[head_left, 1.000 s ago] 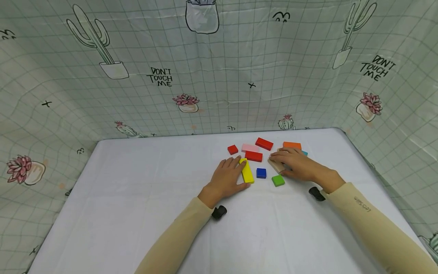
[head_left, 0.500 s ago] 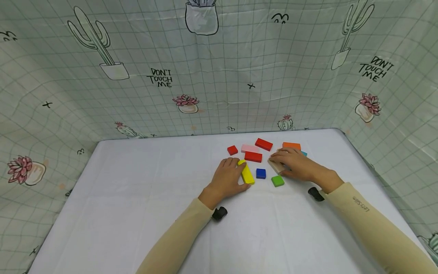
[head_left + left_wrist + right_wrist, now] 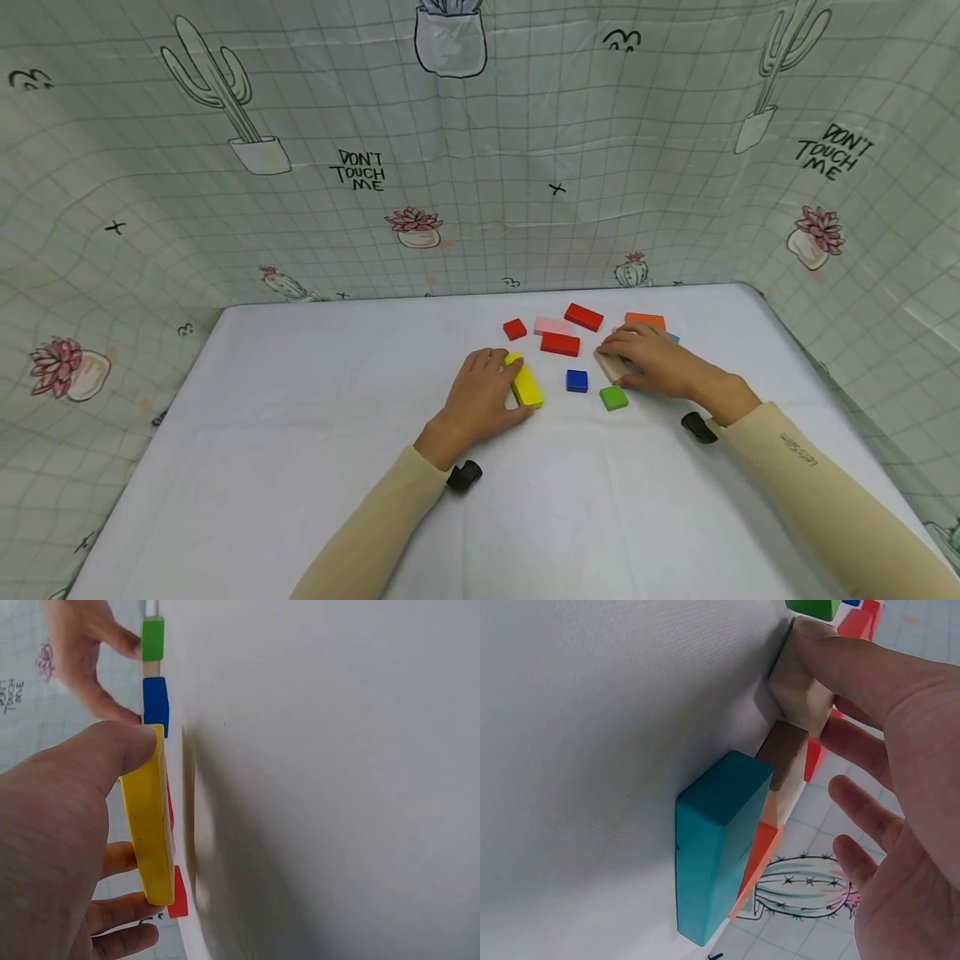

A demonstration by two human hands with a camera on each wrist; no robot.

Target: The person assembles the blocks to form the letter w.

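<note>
My left hand (image 3: 476,396) pinches a long yellow wooden block (image 3: 527,386) between thumb and fingertips. In the left wrist view a shadow lies on the cloth apart from the yellow block (image 3: 150,825). Over on the right, my right hand (image 3: 663,362) grips a plain wood-coloured block (image 3: 611,367), its thumb on the near end and fingers at the far side. A green block (image 3: 613,397) lies just in front of that thumb. Between the hands sits a small blue block (image 3: 577,381).
Behind the hands lie a small red block (image 3: 514,329), a pink block (image 3: 552,326) and two longer red blocks (image 3: 560,344). An orange block (image 3: 645,320), a teal block (image 3: 724,847) and a brown-topped block (image 3: 786,754) stand near the right hand. Patterned cloth (image 3: 480,167) hangs behind the white table (image 3: 337,458).
My left hand has moved left with the yellow block, widening the gap to the blue and red blocks. The right hand has stayed at the wood-coloured block.
</note>
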